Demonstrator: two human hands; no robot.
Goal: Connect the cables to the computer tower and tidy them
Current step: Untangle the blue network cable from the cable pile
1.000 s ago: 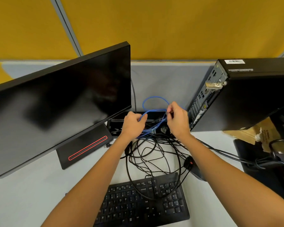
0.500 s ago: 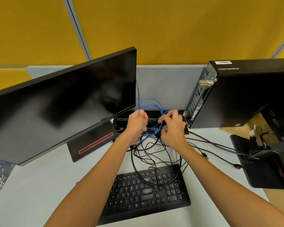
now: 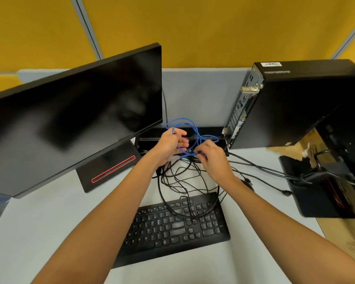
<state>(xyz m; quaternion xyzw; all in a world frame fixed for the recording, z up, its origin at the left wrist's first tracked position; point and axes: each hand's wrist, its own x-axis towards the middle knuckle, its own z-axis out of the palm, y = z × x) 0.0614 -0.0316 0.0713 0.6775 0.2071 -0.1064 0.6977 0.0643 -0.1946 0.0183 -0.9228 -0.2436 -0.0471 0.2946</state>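
Note:
A thin blue cable point(image 3: 190, 125) loops above the back of the desk, between the monitor and the black computer tower point(image 3: 291, 103). My left hand point(image 3: 169, 144) holds several of its loops, which run over the fingers. My right hand point(image 3: 210, 158) pinches the blue cable lower down, just right of the left hand. The tower stands at the right with its rear port panel point(image 3: 241, 107) turned toward my hands. A tangle of black cables point(image 3: 184, 181) lies on the desk under both hands and trails onto the keyboard.
A black monitor point(image 3: 74, 117) on its stand fills the left. A black keyboard point(image 3: 172, 228) lies at the front centre. Black cables run right to a second dark monitor base point(image 3: 316, 193). Cardboard point(image 3: 303, 146) sits behind it. A yellow partition closes the back.
Both hands have drawn closer together and slightly toward me, gathering the blue cable into tighter loops. The view has shifted a little; the tower and monitor stay put.

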